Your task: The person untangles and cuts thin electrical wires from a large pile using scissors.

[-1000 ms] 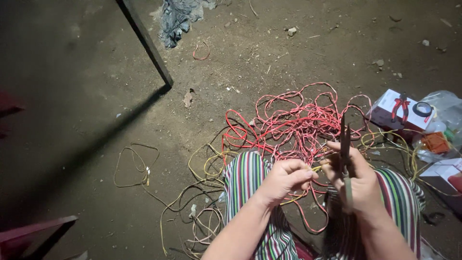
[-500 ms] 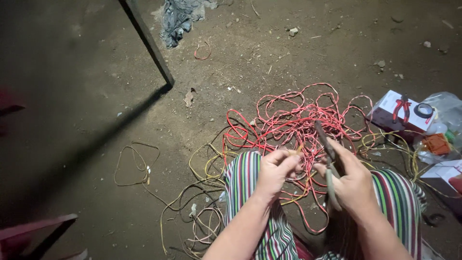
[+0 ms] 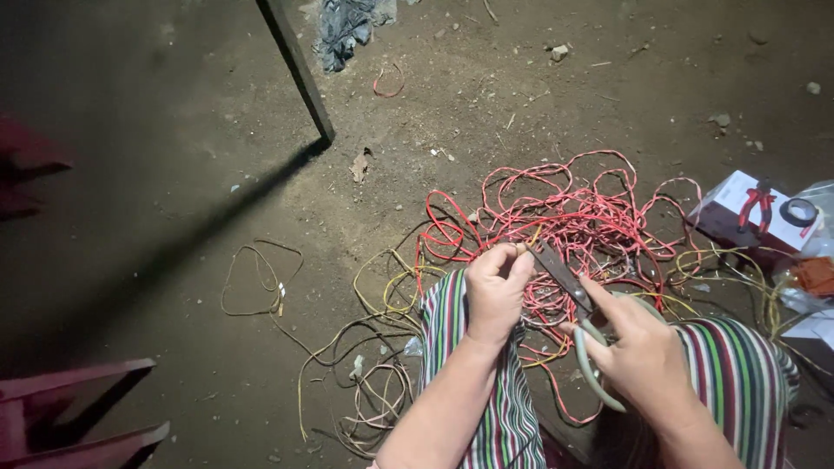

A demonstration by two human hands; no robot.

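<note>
1. Head view, step in hand: Wire (image 3: pixel 532 236), a thin yellow strand, is held up just above the person's striped lap, in front of a tangled heap of red wire (image 3: pixel 565 217) on the dirt floor (image 3: pixel 486 113). The step is judged to be the cutting or stripping of this strand's end, since the blades of the scissors (image 3: pixel 565 282) are laid right against it at the fingertips.

2. Head view, next move: A closing of the blades on the strand is judged to be called for, with the wire kept taut and the pinching fingers kept clear of the edges. Whether the blades already bite cannot be told, the strand being too thin there.

3. Head view, left hand (image 3: pixel 495 291): It is curled almost closed, thumb and forefinger pinched on the wire end, with the blade tips touching or just beside them.

4. Head view, right hand (image 3: pixel 638 352): It is wrapped around the pale green handles of the scissors, fingers passed through the loops and partly bent, the forefinger laid along the tool. The blades are seen nearly together.

5. Head view, surroundings: Loose yellow and brown wire loops (image 3: pixel 382 347) are spread to the left of the knees. A white box (image 3: pixel 738 208) with red pliers (image 3: pixel 757 201) on it and a roll of black tape (image 3: pixel 797 211) lies well apart at the right. A dark metal leg (image 3: pixel 300 69) is planted farther off.
</note>
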